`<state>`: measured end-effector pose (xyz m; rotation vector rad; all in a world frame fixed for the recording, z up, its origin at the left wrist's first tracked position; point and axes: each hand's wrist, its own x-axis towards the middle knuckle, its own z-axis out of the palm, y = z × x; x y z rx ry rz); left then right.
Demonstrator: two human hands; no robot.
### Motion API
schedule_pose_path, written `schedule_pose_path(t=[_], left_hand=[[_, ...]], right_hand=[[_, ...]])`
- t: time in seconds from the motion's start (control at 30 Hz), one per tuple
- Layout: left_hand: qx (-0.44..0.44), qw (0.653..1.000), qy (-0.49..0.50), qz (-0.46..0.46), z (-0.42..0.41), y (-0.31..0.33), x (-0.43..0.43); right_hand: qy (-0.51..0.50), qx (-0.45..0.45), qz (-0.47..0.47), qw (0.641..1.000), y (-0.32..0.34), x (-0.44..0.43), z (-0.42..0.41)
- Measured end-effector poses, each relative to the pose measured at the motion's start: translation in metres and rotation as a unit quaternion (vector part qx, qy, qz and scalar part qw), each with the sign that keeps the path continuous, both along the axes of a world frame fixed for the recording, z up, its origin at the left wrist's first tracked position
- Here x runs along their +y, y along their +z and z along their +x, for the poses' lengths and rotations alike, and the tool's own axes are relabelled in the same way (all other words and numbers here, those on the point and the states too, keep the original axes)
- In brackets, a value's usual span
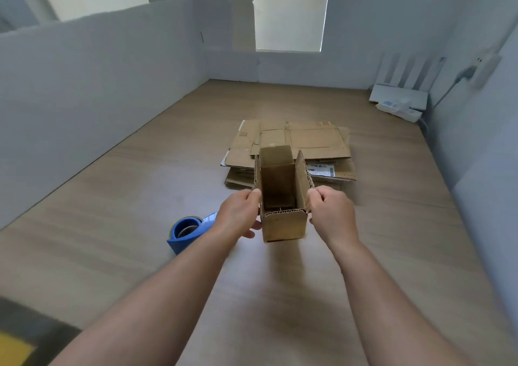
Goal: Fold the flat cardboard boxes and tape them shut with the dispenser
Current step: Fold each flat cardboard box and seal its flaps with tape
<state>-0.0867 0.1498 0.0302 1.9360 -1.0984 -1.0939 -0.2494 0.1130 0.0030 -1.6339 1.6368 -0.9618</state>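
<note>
- A small brown corrugated cardboard box (283,225) is upright between both hands over the middle of the pale wooden counter (126,225). Its top is open, and its side and far flaps stand up.
- The left hand (241,214) has its grip pinched on the left flap's base.
- The right hand (330,211) has its grip curled tight on the right flap.
- A blue tape dispenser (187,232) lies just left of the box, partly behind the left wrist.
- A stack of flat brown cardboard boxes (294,147) lies close behind.

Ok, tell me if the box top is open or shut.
Open: the box has flaps standing up, its inside showing.
</note>
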Motion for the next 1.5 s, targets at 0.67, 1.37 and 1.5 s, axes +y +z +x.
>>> schedule_pose_path(t=[0.67,1.37,1.5], left_hand=[[-0.009,0.932,0.356,-0.07,0.259,0.034,0.218],[0.094,0.772,0.628,0.037,0.337,-0.018,0.445],[0.123,0.758,0.64,0.003,0.379,-0.033,0.462]], right_hand=[[0.368,-0.011,-0.041,0.929,0.034,0.133,0.316],[0.696,0.103,0.04,0.709,-0.018,0.325,0.499],[0.699,0.141,0.039,0.7,-0.027,0.344,0.543]])
